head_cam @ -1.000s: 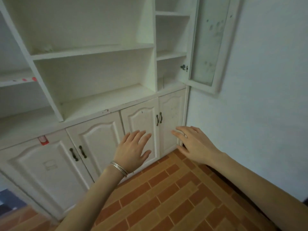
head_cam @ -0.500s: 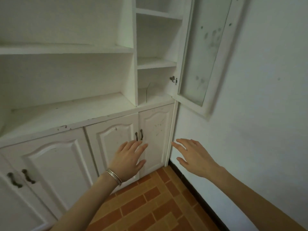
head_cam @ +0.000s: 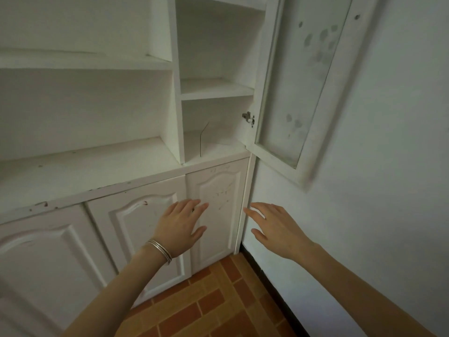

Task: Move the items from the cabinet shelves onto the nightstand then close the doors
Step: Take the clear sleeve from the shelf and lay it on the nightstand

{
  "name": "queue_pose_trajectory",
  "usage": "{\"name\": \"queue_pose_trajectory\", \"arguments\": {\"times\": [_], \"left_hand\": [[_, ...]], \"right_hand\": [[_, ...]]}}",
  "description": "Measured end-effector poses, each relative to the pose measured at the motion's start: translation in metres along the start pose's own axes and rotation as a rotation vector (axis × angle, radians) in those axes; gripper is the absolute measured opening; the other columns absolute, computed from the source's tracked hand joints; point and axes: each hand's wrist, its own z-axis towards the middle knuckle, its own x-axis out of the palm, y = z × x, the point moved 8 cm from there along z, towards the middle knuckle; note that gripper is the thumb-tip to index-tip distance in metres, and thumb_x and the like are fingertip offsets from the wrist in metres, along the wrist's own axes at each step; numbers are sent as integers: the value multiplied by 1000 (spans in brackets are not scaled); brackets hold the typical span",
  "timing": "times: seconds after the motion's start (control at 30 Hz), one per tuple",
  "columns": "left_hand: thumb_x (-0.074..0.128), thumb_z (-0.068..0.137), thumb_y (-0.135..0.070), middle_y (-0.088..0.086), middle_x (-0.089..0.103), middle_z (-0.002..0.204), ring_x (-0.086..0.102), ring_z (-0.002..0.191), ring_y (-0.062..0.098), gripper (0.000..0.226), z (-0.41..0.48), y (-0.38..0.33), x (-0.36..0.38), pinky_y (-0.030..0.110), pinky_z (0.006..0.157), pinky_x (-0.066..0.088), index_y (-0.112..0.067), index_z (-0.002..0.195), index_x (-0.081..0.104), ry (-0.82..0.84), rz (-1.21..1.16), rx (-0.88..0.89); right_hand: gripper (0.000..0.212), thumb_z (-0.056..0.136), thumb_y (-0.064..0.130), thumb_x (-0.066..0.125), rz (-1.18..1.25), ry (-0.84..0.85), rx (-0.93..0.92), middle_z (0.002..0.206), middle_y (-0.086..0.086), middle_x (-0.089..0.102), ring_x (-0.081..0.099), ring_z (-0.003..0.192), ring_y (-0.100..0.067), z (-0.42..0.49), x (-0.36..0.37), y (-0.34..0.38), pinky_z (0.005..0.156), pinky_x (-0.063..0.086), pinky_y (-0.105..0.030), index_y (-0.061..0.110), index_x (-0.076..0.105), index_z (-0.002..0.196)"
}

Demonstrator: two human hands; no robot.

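Well, the tall glass door (head_cam: 298, 81) hangs wide open, swung out close to the white wall (head_cam: 393, 166) on the right. No items show on the narrow shelves (head_cam: 216, 88) behind it or on the wide shelf (head_cam: 85, 164) to the left, and the nightstand is not in view, so I think closing this door is the job now. Some things could go wrong. If the door gets a hard push, it could bang shut and the glass could crack. If fingers go near the metal hinge (head_cam: 248, 118) side, they could get pinched as the door swings in. The door's low corner sticks out above the right hand (head_cam: 277, 227), so a quick reach up could bump it. Shelves higher up are cut off at the top, so an item up there could be missed and shut inside.

Both hands are out in front, low down, by the small bottom doors (head_cam: 218, 205), which look shut. The left hand (head_cam: 181, 226) is flat with fingers straight and close together, palm toward the bottom doors; I cannot tell if it touches them. Thin silver bangles (head_cam: 160, 250) sit on that wrist. The right hand is spread and loose, near the cabinet's right edge, below the glass door and not touching it. Neither hand holds anything
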Motion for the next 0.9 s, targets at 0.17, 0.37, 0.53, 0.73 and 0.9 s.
{"name": "queue_pose_trajectory", "arguments": {"times": [0.17,0.37,0.53,0.73,0.9], "left_hand": [[37,81,-48,7,65,114,63,101,27,55,71,33,35,41,82,52,-15,120,59,-13,-25,-11],[37,82,-48,7,63,117,61,104,27,56,161,86,79,41,84,51,-15,123,56,11,-53,-36],[37,82,-48,9,62,118,61,104,28,57,209,128,107,41,84,51,-14,124,55,13,-51,-83],[38,83,-46,9,61,118,61,104,27,54,238,157,135,40,80,53,-14,124,52,28,-10,-82],[70,75,-35,13,59,122,61,104,30,57,276,180,153,39,77,54,-12,124,52,-20,24,-142]], "right_hand": [[53,76,25,73,-26,6,0,120,-11,61,61,105,-25,61,33,-49,85,50,-42,13,55,125],[51,79,23,71,-12,3,-31,123,-11,60,60,107,-26,155,65,-107,87,49,-42,11,54,126],[48,85,18,62,55,-6,-53,129,-13,54,53,116,-27,219,95,-136,94,43,-43,9,49,130],[49,86,16,59,95,29,-75,134,-12,50,48,121,-28,284,142,-170,98,38,-43,9,47,133],[48,85,15,61,77,25,-125,133,-13,50,50,119,-28,344,166,-207,95,40,-43,10,48,131]]}}
